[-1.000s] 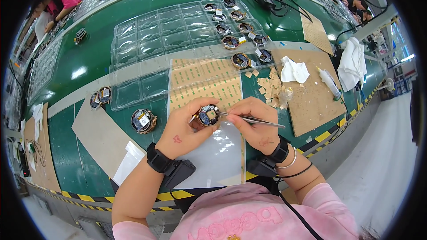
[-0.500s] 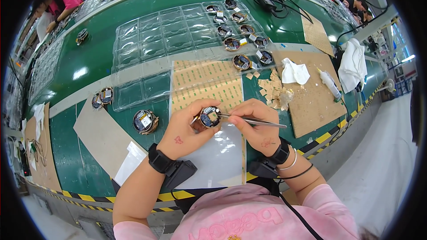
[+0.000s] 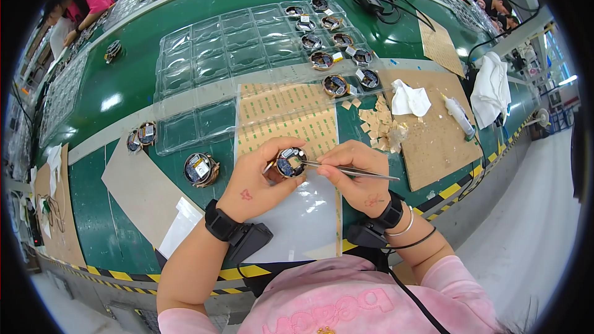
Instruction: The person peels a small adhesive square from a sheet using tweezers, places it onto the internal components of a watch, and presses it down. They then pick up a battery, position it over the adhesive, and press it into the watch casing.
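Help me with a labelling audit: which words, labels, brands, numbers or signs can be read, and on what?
Pink shirt: pink lettering, which I won't copy out.
Tan sheet: green printed rows, too small to read.
Held round device: any print too small to read.
White tube: any print unreadable.
Striped tape: black and yellow, no words seen.

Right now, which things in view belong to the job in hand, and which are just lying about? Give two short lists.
In the job:
round circuit module, in the left hand
metal tweezers, in the right hand, tips at the module
likely: scattered tan squares, clear tray of similar modules

Seemingly lying about:
crumpled white tissue
white tube
black cables
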Motion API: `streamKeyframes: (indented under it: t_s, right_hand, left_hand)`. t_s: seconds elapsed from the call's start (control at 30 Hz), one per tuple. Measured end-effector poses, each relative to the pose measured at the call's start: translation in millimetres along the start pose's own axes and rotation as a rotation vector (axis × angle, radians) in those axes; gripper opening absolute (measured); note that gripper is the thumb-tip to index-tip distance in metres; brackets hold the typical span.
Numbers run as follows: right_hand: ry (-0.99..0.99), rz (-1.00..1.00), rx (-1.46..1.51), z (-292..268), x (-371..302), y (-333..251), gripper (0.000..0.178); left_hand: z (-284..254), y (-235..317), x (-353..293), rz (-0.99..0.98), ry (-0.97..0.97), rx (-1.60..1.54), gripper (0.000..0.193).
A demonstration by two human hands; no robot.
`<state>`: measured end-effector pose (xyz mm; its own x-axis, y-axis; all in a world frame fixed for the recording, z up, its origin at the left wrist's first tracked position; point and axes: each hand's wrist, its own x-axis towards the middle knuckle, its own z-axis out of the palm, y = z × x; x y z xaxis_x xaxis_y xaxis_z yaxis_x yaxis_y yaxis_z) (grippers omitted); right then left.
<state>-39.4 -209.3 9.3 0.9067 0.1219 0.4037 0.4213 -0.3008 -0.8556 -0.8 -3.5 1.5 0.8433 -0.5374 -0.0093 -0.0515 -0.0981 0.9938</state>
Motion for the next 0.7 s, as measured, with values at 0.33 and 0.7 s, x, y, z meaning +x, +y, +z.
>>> streamKeyframes:
  t_s: [0.33, 0.7]
  right_hand:
    - [0.037, -0.13, -0.084, 3.2, 0.7, 5.0, 0.015]
    - [0.035, -0.133, -0.095, 1.9, 3.6, 0.1, 0.015]
  left_hand:
    - [0.2, -3.0, -1.0, -0.012, -0.025, -0.003, 0.052]
    - [3.4, -6.0, 0.9, 0.057, 0.017, 0.017, 0.049]
